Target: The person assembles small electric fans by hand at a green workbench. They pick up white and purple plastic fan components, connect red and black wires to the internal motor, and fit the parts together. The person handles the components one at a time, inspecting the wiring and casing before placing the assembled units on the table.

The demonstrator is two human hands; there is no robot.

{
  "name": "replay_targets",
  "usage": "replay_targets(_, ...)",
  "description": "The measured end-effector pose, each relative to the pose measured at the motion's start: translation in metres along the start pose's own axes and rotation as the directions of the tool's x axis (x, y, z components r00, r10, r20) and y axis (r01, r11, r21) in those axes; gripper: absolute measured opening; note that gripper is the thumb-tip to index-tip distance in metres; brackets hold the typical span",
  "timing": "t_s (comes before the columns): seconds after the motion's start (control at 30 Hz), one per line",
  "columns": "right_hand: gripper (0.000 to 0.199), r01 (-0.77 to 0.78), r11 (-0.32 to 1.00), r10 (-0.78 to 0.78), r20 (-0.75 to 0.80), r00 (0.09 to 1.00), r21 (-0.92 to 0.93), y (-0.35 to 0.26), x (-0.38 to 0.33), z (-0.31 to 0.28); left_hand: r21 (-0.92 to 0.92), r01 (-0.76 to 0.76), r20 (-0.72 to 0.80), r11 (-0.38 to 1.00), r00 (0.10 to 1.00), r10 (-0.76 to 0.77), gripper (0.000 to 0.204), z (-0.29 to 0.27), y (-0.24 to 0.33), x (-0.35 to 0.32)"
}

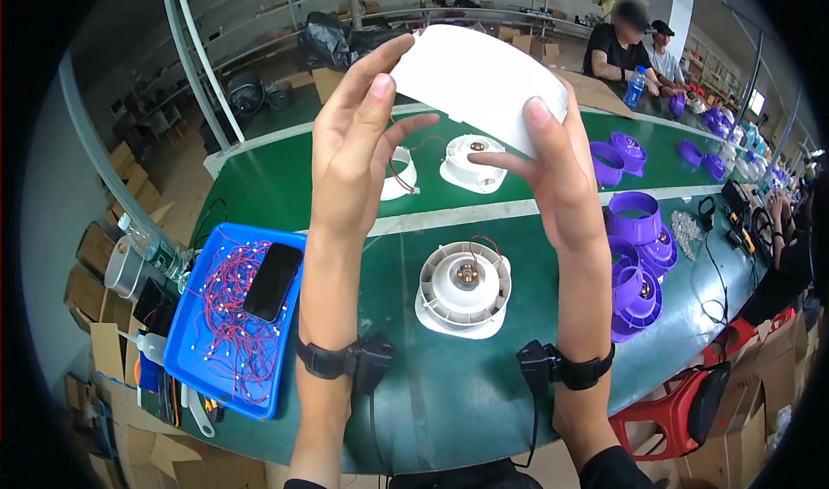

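White plastic shell (479,79) was held up over the green desk (449,385). The left hand (358,143) and right hand (553,174) each had their grip clamped on its edges.

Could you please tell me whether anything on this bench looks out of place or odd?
One thing: a black phone lies in the blue tray on top of the tangled red wires, an odd place for it. Nothing looks spilled or damaged.
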State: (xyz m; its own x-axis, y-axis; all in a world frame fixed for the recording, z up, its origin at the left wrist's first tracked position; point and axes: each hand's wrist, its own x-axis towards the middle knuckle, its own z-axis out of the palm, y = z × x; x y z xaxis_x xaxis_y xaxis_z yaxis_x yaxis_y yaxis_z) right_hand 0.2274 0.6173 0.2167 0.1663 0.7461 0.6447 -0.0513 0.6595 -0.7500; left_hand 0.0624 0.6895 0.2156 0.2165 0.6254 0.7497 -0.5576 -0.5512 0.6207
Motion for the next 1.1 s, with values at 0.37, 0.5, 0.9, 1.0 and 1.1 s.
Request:
replay_targets(0.37,0.07,0.036,0.994,-0.028,0.085,0.996,-0.101,0.001,-0.001,-0.009,-0.047,-0.037,-0.027,0.998,0.999,0.036,0.038,-0.003,-0.002,-0.001)
replay_targets(0.5,0.07,0.036,0.993,-0.026,0.092,0.995,-0.109,0.0,0.0,-0.011,-0.04,-0.035,-0.031,0.999,0.999,0.034,0.038,-0.001,0.0,0.0)
replay_targets(0.9,0.075,0.057,0.989,-0.043,0.105,0.994,-0.133,-0.005,-0.003,0.005,0.267,-0.109,0.021,0.958,0.994,0.107,0.058,0.006,0.01,-0.003)
replay_targets(1.0,0.078,0.05,0.967,-0.026,0.095,0.995,-0.251,-0.01,-0.003,0.0,0.242,-0.063,0.012,0.968,0.998,0.062,0.053,0.007,0.005,-0.001)
replay_targets(1.1,0.081,0.08,0.97,-0.057,0.103,0.993,-0.231,-0.001,-0.002,-0.004,0.382,-0.051,-0.105,0.923,0.99,0.099,0.044,0.01,0.002,0.001)
